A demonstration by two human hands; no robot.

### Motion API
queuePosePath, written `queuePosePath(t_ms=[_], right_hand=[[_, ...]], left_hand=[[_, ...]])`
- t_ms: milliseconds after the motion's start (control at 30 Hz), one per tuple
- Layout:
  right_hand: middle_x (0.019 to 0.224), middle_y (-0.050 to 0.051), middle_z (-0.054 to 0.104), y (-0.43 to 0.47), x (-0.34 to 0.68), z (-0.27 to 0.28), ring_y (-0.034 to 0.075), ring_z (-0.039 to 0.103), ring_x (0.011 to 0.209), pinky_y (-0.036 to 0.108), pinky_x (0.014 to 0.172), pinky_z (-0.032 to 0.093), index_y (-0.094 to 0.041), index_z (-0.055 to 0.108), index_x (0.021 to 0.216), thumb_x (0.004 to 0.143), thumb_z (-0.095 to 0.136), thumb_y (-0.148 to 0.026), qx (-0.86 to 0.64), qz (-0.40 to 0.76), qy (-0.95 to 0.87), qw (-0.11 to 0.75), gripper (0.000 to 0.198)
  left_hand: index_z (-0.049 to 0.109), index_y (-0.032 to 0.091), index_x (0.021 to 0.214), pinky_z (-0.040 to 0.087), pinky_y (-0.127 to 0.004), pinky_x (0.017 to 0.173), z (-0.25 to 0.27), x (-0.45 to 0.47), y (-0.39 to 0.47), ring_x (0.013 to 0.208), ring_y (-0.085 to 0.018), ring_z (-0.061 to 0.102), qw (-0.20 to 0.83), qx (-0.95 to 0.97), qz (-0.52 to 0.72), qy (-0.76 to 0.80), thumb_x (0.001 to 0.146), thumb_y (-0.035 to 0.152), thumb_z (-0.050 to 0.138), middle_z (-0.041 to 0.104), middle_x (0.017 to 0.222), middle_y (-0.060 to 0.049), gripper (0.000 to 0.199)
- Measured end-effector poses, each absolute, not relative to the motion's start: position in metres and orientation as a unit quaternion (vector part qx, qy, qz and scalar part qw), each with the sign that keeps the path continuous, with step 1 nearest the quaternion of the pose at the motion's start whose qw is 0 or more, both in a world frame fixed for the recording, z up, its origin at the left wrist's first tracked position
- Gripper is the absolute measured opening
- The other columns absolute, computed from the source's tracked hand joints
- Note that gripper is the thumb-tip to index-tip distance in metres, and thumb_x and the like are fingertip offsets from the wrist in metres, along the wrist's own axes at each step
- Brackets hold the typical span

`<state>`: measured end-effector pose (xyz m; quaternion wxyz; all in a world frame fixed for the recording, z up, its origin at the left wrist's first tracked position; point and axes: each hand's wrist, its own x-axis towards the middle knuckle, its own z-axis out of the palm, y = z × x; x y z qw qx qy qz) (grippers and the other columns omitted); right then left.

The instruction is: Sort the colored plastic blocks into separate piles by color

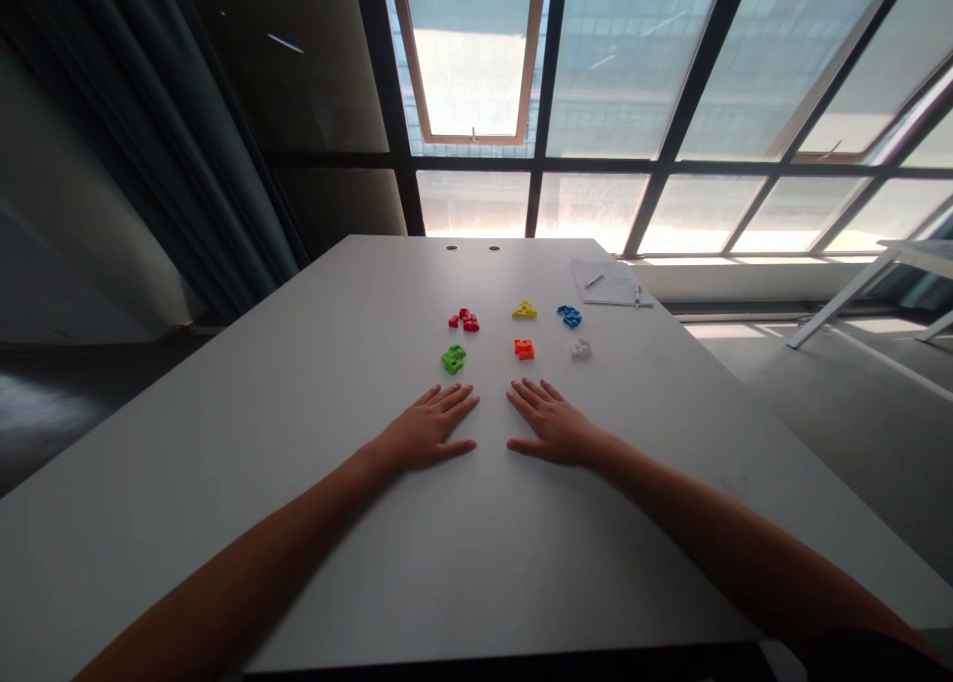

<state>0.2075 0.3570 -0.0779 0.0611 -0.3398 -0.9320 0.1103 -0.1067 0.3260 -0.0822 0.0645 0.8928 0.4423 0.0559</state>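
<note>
On the white surface (335,364), my left hand (423,432) and right hand (560,430) lie palms down, fingers (458,449) spread wide. Green pieces (454,359) sit just past my left, orange pieces (524,349) just past my right. Behind: red pieces (470,323), yellow pieces (525,311), blue pieces (570,316). Clear pieces (581,349) right of orange.

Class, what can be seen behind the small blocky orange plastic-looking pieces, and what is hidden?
Behind the blocky orange pieces lie small yellow plastic-looking pieces, with a strip of smooth white tabletop between. The tabletop directly beneath the orange pieces is covered.
</note>
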Motion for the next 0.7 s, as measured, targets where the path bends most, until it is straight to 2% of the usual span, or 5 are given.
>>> queuePosePath(t_ms=[133, 233, 433, 567, 700], right_hand=[[0.173, 0.02, 0.023, 0.355, 0.207, -0.074, 0.035, 0.017, 0.163, 0.055, 0.133, 0.013, -0.012, 0.033, 0.168, 0.099, 0.039, -0.082, -0.343, 0.108, -0.932, 0.054, 0.099], [0.173, 0.019, 0.023, 0.355, 0.206, -0.074, 0.035, 0.018, 0.163, 0.055, 0.133, 0.014, -0.013, 0.033, 0.168, 0.099, 0.039, -0.082, -0.341, 0.108, -0.932, 0.056, 0.098], [0.173, 0.018, 0.027, 0.356, 0.207, -0.077, 0.036, 0.022, 0.162, 0.055, 0.132, 0.017, -0.016, 0.037, 0.167, 0.099, 0.042, -0.081, -0.344, 0.108, -0.93, 0.07, 0.094], [0.173, 0.017, 0.029, 0.356, 0.207, -0.078, 0.035, 0.024, 0.162, 0.056, 0.132, 0.017, -0.018, 0.039, 0.166, 0.1, 0.043, -0.08, -0.344, 0.11, -0.929, 0.079, 0.091], [0.171, 0.019, 0.033, 0.356, 0.205, -0.075, 0.036, 0.025, 0.161, 0.057, 0.132, 0.016, -0.015, 0.042, 0.164, 0.101, 0.046, -0.076, -0.339, 0.106, -0.932, 0.079, 0.088]], left_hand=[[0.035, 0.024, 0.168, 0.023, -0.053, 0.131, -0.083, -0.107, 0.325, 0.159, -0.031, 0.032, 0.056, 0.895, 0.061, 0.439, 0.102, 0.076, 0.041, 0.031, 0.172, -0.012, 0.084], [0.043, 0.024, 0.164, 0.027, -0.053, 0.13, -0.081, -0.105, 0.324, 0.155, -0.033, 0.039, 0.042, 0.896, 0.079, 0.436, 0.101, 0.074, 0.047, 0.039, 0.17, -0.013, 0.081], [0.067, 0.024, 0.134, 0.048, -0.048, 0.112, -0.069, -0.096, 0.319, 0.13, -0.032, 0.061, 0.024, 0.886, 0.126, 0.446, 0.098, 0.061, 0.061, 0.064, 0.145, -0.013, 0.052], [0.071, 0.024, 0.12, 0.048, -0.046, 0.103, -0.061, -0.08, 0.329, 0.114, -0.029, 0.067, -0.008, 0.891, 0.134, 0.433, 0.102, 0.046, 0.058, 0.073, 0.125, -0.011, 0.03], [0.072, 0.023, 0.113, 0.046, -0.045, 0.097, -0.043, -0.045, 0.358, 0.105, -0.027, 0.068, -0.047, 0.917, 0.134, 0.373, 0.105, 0.032, 0.051, 0.076, 0.11, -0.009, 0.024]])
